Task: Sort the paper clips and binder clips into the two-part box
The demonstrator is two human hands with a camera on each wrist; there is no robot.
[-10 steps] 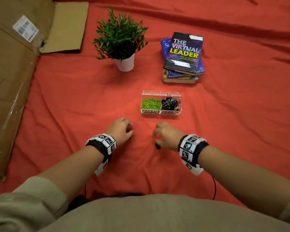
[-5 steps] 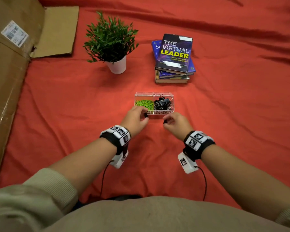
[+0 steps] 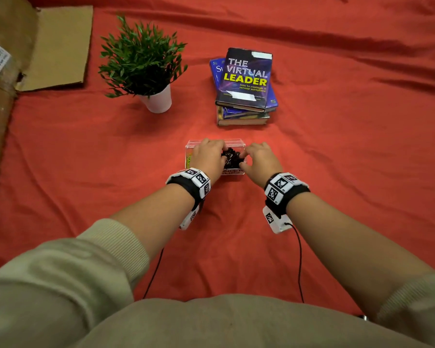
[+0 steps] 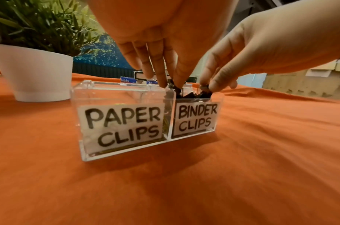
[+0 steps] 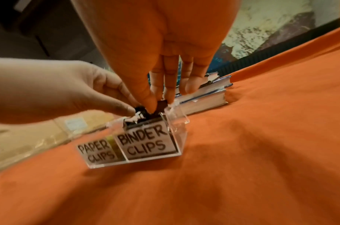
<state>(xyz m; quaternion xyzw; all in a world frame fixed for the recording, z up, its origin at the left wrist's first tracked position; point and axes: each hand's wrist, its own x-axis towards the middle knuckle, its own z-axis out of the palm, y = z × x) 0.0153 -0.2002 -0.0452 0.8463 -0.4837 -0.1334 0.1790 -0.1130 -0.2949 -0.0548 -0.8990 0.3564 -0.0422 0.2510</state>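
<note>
A clear two-part box (image 3: 234,142) stands on the red cloth, labelled PAPER CLIPS on its left part (image 4: 122,121) and BINDER CLIPS on its right part (image 5: 148,143). Green paper clips (image 3: 189,160) lie in the left part, mostly hidden by my left hand. Black binder clips (image 3: 232,156) fill the right part to the rim. Both hands reach over the right part. My left hand (image 4: 170,85) pinches a black binder clip (image 4: 173,89) just above the pile. My right hand (image 5: 159,103) pinches another black binder clip (image 5: 162,105) between thumb and fingers, at the rim.
A potted green plant (image 3: 141,64) stands at the back left and a stack of books (image 3: 245,86) behind the box. Flattened cardboard (image 3: 0,101) runs along the left edge. Thin black cables (image 3: 299,259) trail from my wrists toward my lap.
Both hands moved forward from the cloth near me to the box, each carrying a black clip, and now hover over the binder-clip part. The view shifted slightly.
</note>
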